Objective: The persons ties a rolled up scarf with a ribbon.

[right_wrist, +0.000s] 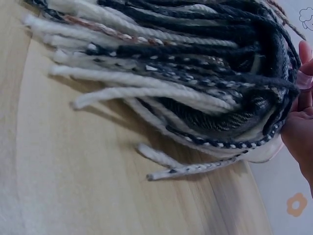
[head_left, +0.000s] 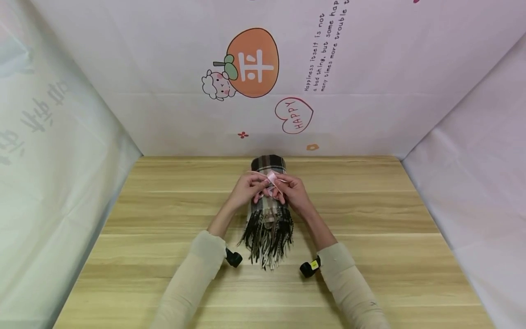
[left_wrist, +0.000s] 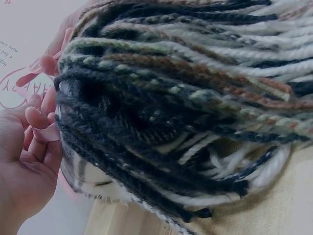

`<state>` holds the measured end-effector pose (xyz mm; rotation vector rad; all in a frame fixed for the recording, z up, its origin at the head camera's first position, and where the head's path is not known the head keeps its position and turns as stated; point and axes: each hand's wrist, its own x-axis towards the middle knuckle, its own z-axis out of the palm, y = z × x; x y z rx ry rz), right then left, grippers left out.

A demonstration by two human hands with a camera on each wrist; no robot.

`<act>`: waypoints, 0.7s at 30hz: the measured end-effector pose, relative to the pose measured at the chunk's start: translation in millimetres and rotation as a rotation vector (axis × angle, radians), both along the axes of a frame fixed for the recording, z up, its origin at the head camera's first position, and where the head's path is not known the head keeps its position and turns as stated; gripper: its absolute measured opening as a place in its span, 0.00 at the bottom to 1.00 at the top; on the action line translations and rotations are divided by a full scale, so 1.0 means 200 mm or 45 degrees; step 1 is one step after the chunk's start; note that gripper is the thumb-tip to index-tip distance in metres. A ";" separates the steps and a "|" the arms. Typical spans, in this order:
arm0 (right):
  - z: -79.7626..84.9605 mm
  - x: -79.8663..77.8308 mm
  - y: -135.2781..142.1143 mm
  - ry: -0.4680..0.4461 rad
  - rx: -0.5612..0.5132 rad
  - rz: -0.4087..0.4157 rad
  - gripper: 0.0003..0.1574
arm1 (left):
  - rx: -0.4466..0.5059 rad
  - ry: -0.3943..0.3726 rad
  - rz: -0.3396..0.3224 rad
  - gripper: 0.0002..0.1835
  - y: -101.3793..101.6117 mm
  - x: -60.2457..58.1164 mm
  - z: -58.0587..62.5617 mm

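A rolled plaid scarf (head_left: 268,163) in black, grey, brown and white lies lengthwise on the table, its long fringe (head_left: 267,240) pointing toward me. Across its middle runs a pink satin ribbon (head_left: 271,177), with a loop standing up between my hands. My left hand (head_left: 248,187) pinches the ribbon from the left between thumb and fingers. From the right, my right hand (head_left: 295,191) pinches another part of it. In the left wrist view a strip of ribbon (left_wrist: 46,132) shows at the left fingers. The fringe hides much of the ribbon in both wrist views.
The wooden table (head_left: 172,256) reaches back to a printed white sheet (head_left: 172,109). More white sheeting hangs along the left and right sides. Black wrist cameras are strapped at the left cuff (head_left: 234,258) and right cuff (head_left: 308,268), on either side of the fringe.
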<state>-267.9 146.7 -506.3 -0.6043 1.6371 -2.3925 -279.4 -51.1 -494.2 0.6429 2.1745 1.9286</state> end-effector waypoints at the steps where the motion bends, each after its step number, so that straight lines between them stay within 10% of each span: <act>1: 0.00 0.00 0.00 -0.002 0.012 -0.013 0.19 | -0.002 -0.001 -0.002 0.11 0.00 0.00 0.00; 21: 0.04 0.02 -0.05 0.001 0.323 -0.189 0.24 | -0.056 0.034 0.037 0.11 0.02 0.02 0.01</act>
